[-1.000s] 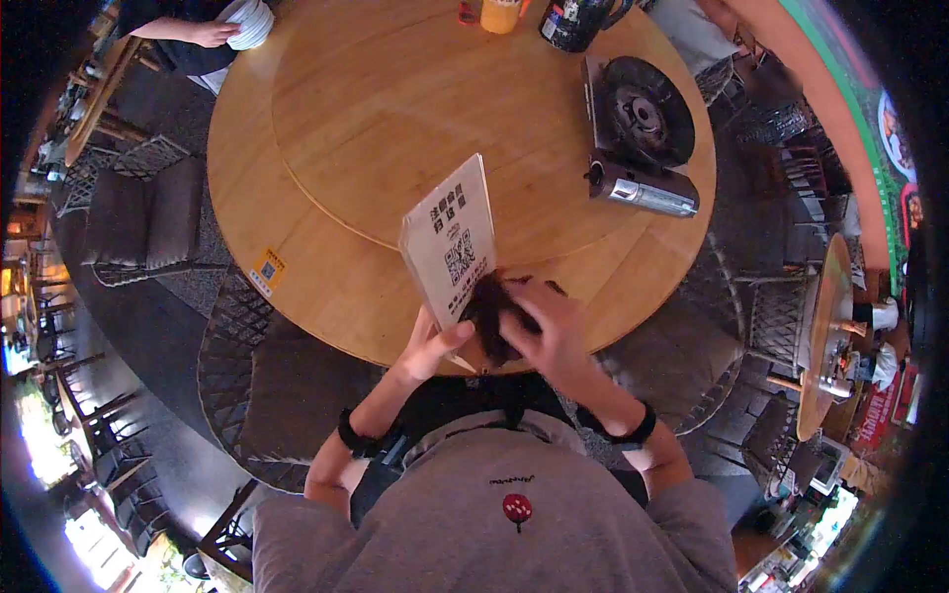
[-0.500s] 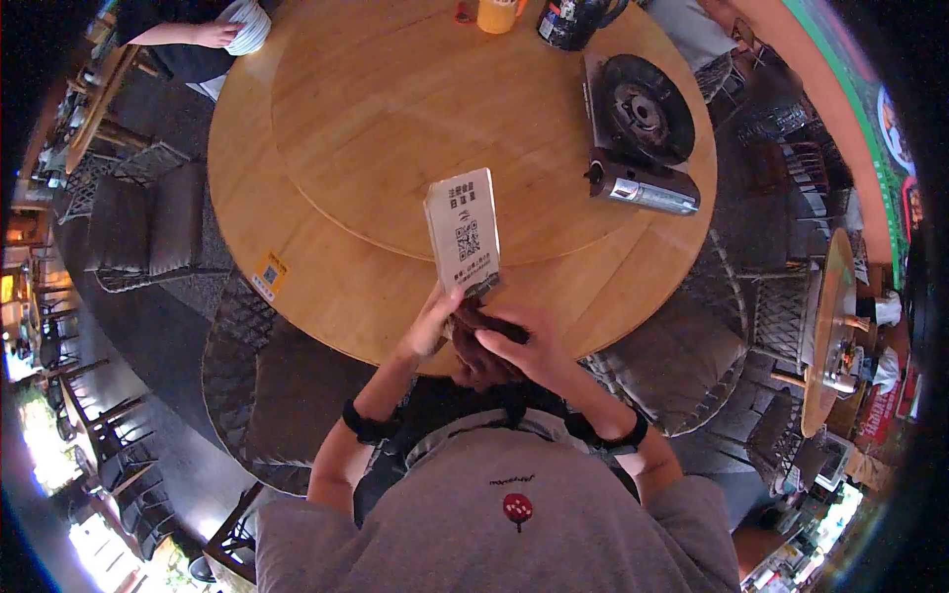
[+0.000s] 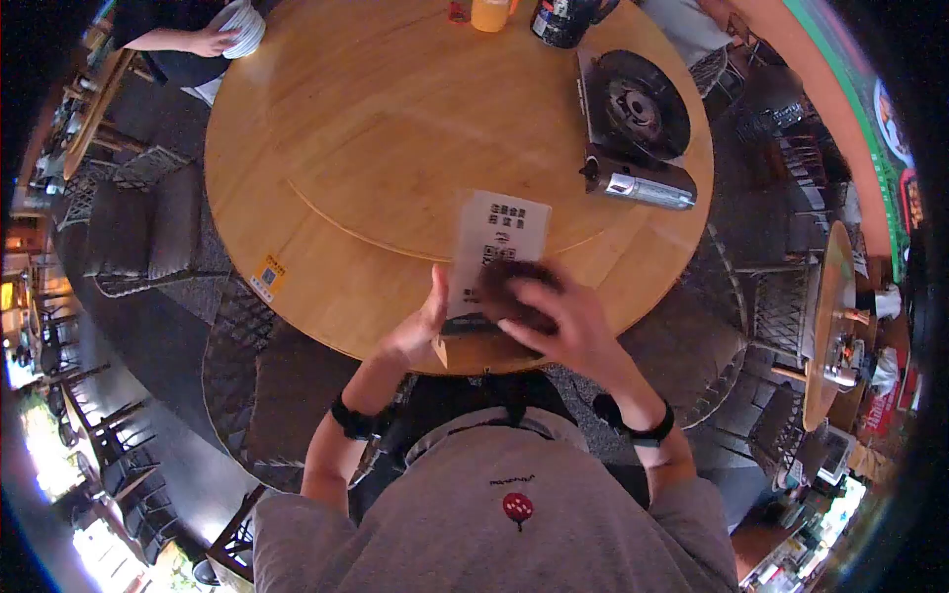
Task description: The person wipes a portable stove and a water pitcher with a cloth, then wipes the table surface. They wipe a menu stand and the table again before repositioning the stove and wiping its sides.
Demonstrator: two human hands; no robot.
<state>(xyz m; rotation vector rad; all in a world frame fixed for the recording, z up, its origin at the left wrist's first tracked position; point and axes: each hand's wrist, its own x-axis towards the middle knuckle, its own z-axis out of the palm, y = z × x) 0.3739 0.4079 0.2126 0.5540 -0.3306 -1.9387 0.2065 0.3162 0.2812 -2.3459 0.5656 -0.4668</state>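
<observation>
My left hand (image 3: pixel 420 324) grips the lower left side of a white QR-code table sign (image 3: pixel 514 229), thumb along its edge and other fingers mostly hidden. The sign carries black printed text and a QR code, and a dark strip runs along its lower end. In my right hand (image 3: pixel 573 321) is a bunched dark brown cloth (image 3: pixel 519 287), blurred by motion. It lies over the lower right of the sign and covers part of the code. Both hands are above the near edge of the round wooden table (image 3: pixel 366 128).
A portable gas stove (image 3: pixel 638 119) stands at the table's right. At the far side are a black pitcher (image 3: pixel 561 22) and an orange jug (image 3: pixel 489 14). Another person's hand (image 3: pixel 213 42) holds stacked white dishes (image 3: pixel 242 30). Cushioned wicker chairs (image 3: pixel 297 395) surround the table.
The sign has shifted right and turned slightly. My right hand has moved right and up with the cloth, from below the sign onto its printed face.
</observation>
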